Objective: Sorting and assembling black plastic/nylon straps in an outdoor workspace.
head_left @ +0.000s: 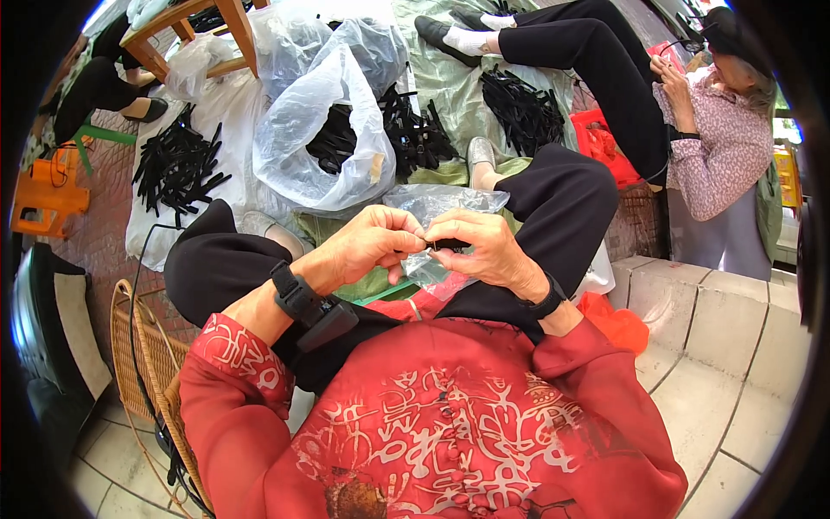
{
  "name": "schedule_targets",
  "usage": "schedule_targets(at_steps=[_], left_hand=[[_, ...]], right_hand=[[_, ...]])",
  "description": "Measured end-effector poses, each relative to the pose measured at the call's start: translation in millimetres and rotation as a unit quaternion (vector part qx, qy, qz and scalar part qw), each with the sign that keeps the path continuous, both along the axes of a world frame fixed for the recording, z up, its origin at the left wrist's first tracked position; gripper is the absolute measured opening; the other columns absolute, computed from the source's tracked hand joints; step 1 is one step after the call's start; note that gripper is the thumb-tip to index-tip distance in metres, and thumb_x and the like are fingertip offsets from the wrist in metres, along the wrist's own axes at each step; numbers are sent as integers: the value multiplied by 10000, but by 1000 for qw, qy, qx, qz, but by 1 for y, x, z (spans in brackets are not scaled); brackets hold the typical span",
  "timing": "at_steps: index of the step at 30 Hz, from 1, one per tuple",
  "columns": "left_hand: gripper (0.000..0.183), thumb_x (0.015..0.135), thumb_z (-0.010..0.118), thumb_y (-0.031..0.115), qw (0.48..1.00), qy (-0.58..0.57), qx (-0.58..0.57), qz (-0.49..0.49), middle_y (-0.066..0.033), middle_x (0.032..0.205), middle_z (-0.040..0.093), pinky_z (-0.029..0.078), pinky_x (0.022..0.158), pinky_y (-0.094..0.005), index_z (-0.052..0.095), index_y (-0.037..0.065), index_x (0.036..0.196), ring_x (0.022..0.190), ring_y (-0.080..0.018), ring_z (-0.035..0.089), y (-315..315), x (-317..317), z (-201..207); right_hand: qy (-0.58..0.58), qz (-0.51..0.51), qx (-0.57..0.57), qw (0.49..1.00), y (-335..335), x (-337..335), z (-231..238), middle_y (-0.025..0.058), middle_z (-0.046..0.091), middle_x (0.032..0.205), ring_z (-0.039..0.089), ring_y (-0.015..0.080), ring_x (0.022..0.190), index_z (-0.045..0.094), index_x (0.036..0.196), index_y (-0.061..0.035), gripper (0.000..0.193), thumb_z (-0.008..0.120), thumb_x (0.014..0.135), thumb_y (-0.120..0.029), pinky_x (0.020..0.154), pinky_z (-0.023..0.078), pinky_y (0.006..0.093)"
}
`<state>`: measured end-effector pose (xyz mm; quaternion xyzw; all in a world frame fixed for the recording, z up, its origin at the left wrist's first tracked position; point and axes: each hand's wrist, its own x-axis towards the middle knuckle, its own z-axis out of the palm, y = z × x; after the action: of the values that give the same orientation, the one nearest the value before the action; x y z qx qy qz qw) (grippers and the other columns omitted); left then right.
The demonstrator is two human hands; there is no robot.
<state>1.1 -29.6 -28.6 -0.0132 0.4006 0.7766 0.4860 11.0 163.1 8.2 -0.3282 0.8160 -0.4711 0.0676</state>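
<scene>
Above my lap, my left hand point(370, 246) and my right hand point(491, 249) meet fingertip to fingertip. Between the fingers of the right hand is a short black strip point(451, 244) with a small shiny bit at its end. My left thumb and forefinger pinch together at that end; what exactly they grip is too small to make out. Below and behind the hands, a clear plastic bag point(406, 199) lies between my knees. Farther off stands an open translucent bag point(285, 164) with black strips point(333, 143) inside.
Loose black strips lie in piles at the left point(177, 164) and far right point(523, 112). A wooden stool point(242, 39) stands at the back left. Another person point(722, 147) sits at the right near a red basket point(601, 143). A wicker chair point(130, 346) and tiled ledge point(692, 303) flank me.
</scene>
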Motion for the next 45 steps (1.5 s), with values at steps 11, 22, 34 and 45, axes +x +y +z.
schedule_targets(at_steps=[11, 22, 34, 45], left_hand=[[41, 746, 566, 49, 1000, -5, -17, -5, 17, 603, 497, 410, 403, -223, 533, 41, 722, 418, -46, 379, -2, -1, 1], [59, 706, 540, 53, 982, 125, -140, 18, 9, 580, 497, 382, 393, -199, 523, 30, 655, 440, -51, 431, 3, -3, 3], [86, 699, 518, 59, 887, 359, -285, 60, -30, 552, 510, 392, 413, -229, 551, -20, 709, 459, -66, 470, 8, 7, -3], [89, 767, 572, 69, 944, 263, -201, 12, -14, 694, 572, 435, 541, -203, 590, -15, 789, 591, -67, 530, 6, 5, -10]], right_hand=[[65, 1, 7, 998, -8, 2, -4, 77, 573, 757, 572, 230, 681, 573, 829, -31, 200, 608, 636, 7, 599, 466, 294], [63, -93, 58, 992, -14, 12, -16, 108, 563, 728, 563, 268, 646, 560, 835, -30, 202, 606, 638, -40, 579, 448, 328], [-100, -97, 31, 990, -11, 8, -17, 95, 585, 760, 577, 179, 661, 592, 880, -12, 201, 611, 680, -15, 591, 457, 270], [-410, -102, -109, 900, 4, 1, -16, 6, 583, 734, 508, 36, 635, 593, 897, 16, 123, 558, 782, -11, 556, 417, 175]])
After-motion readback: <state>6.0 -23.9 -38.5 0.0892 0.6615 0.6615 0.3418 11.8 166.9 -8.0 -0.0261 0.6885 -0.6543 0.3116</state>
